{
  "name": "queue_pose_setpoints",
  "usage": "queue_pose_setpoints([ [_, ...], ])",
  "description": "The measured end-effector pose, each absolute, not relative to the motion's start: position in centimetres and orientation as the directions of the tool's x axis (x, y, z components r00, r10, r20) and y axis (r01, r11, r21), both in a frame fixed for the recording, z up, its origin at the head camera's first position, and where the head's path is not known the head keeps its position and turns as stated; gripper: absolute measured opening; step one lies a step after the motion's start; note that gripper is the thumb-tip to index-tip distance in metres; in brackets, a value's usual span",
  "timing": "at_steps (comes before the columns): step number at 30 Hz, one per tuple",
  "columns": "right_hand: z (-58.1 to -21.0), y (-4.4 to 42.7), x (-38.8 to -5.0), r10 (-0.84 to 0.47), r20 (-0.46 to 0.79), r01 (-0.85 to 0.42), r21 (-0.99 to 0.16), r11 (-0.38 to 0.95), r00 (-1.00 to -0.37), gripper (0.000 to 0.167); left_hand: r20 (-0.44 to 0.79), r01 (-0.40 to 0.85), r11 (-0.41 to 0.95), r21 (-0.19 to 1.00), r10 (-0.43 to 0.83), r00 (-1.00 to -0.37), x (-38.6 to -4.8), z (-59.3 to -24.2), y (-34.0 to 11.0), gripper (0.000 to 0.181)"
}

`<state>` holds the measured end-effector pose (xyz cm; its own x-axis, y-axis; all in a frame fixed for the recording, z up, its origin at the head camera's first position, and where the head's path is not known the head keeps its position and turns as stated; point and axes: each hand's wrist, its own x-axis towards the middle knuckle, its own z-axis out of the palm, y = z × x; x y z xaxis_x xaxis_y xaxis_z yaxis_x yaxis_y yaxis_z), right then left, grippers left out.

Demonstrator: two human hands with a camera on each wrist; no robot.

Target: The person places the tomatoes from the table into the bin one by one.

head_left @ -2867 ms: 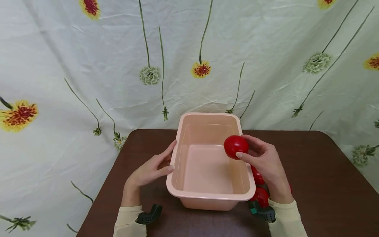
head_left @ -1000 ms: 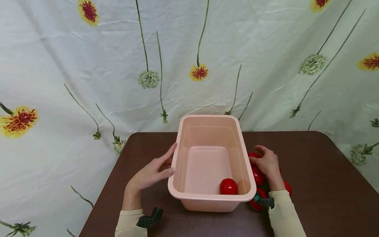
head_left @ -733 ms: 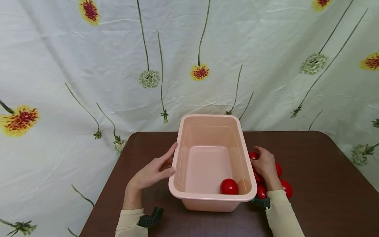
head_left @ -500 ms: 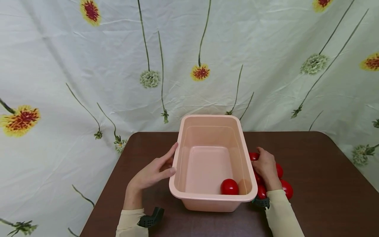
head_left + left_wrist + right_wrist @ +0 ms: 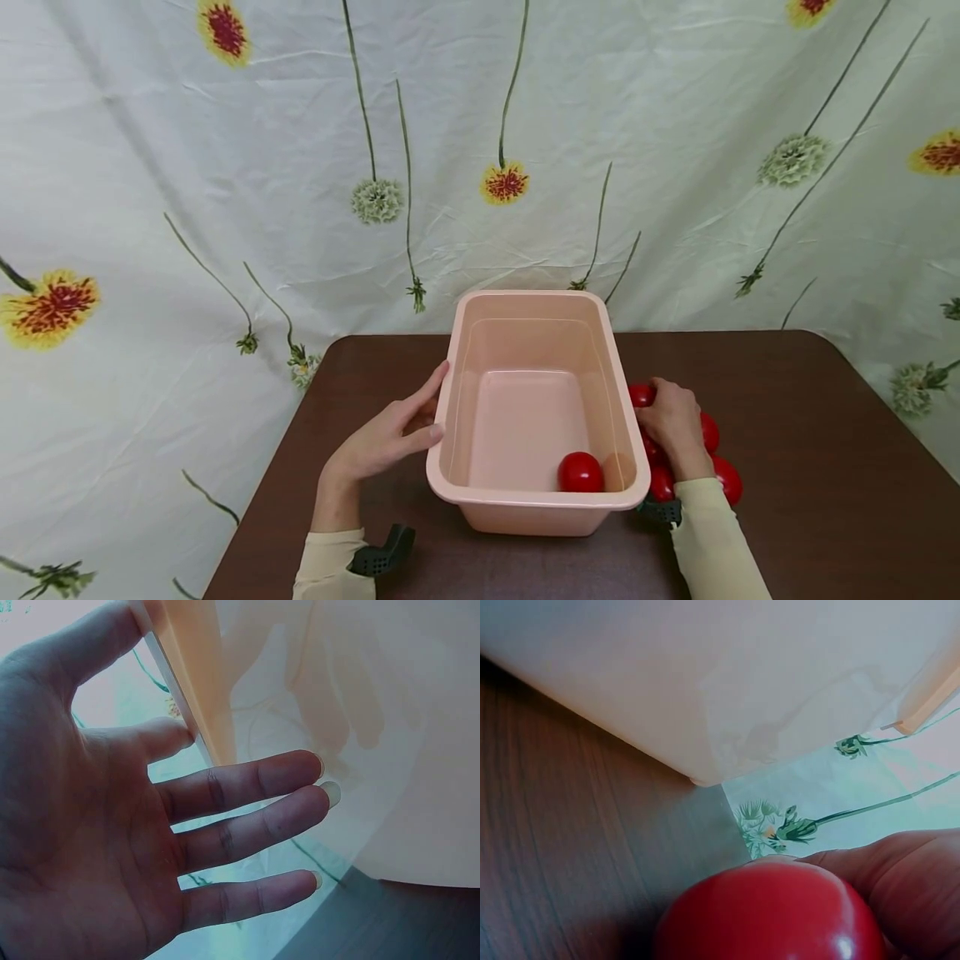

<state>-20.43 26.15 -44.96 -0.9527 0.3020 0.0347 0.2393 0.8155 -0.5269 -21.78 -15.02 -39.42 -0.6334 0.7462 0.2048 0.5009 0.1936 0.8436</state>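
A pale pink plastic tub [image 5: 540,498] sits tilted toward me in the head view, with one glossy red tomato [image 5: 581,472] at its near right corner. My left hand [image 5: 386,433] touches the tub's left rim with thumb and index finger; in the left wrist view, its other fingers [image 5: 255,829] extend straight along the outer wall. To the tub's right, my right hand [image 5: 673,423] curls round a red tomato [image 5: 772,915], seen close up in the right wrist view. Part of that tomato and some fingers are hidden.
More tomatoes lie around my right hand and forearm, such as one tomato [image 5: 727,480] beside the sleeve. All stand on a dark brown table [image 5: 810,467]. A white flowered cloth [image 5: 300,167] hangs behind it.
Earlier, my right hand held a tomato over the tub; that tomato now lies inside. The hand has moved right and down to another tomato. My left hand has stayed at the rim.
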Motion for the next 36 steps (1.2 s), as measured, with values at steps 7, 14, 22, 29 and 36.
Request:
queue_pose_setpoints([
  [7,-44.8,26.4,-20.2,0.314,0.013,0.253,-0.560,0.789,-0.949,0.068,0.201,0.497,0.193,0.846,0.748,-0.633,-21.8,-39.6,-15.0,0.078],
  [14,-44.7,26.6,-20.4,0.384,-0.061,0.330,-0.646,0.689,-0.921,0.075,0.201,0.498,0.193,0.846,0.749,-0.632,-21.8,-39.6,-15.0,0.077],
  [22,-43.9,26.8,-20.2,0.460,-0.043,0.331,-0.752,0.569,-0.887,0.075,0.199,0.487,0.187,0.853,0.747,-0.635,-21.9,-39.6,-15.1,0.078],
  [29,-43.1,26.9,-20.0,0.502,-0.018,0.266,-0.865,0.426,-0.864,0.072,0.197,0.487,0.189,0.853,0.746,-0.636,-21.9,-39.6,-15.1,0.078],
  [36,-42.2,26.9,-19.6,0.503,-0.040,0.226,-0.921,0.316,-0.863,0.077,0.190,0.483,0.200,0.852,0.743,-0.642,-21.9,-39.6,-15.1,0.078],
])
